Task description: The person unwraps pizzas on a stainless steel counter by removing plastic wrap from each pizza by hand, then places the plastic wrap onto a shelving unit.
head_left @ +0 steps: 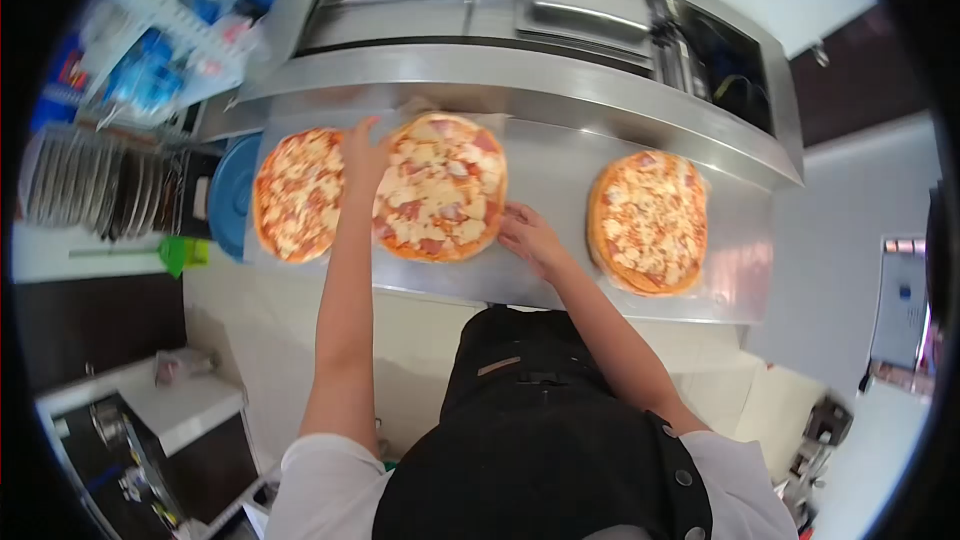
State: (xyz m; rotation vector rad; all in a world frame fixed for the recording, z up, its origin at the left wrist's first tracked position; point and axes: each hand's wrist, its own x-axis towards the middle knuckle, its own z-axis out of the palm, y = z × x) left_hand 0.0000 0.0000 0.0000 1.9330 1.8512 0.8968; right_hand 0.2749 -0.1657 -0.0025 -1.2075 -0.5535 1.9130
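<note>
Two topped pizzas and a third set apart lie on a steel counter (550, 165). At the middle pizza (440, 185), with cheese and ham pieces, my left hand (365, 150) is at the left rim, its fingers spread and slightly blurred. My right hand (532, 237) is at the same pizza's right rim, fingers apart and slightly bent, their tips against or just beside the edge. Partly covered by my left forearm, the left pizza (298, 195) lies close by. A sheet of paper (492, 122) shows behind the middle pizza. The right pizza (650, 223) looks stacked.
Behind the counter runs a raised steel unit with a lidded section (590, 5). To the left are a blue round tub (232, 198), a rack of metal pans (95, 185) and a green dustpan-like item (183, 254). My apron (540, 440) is near the counter's front edge.
</note>
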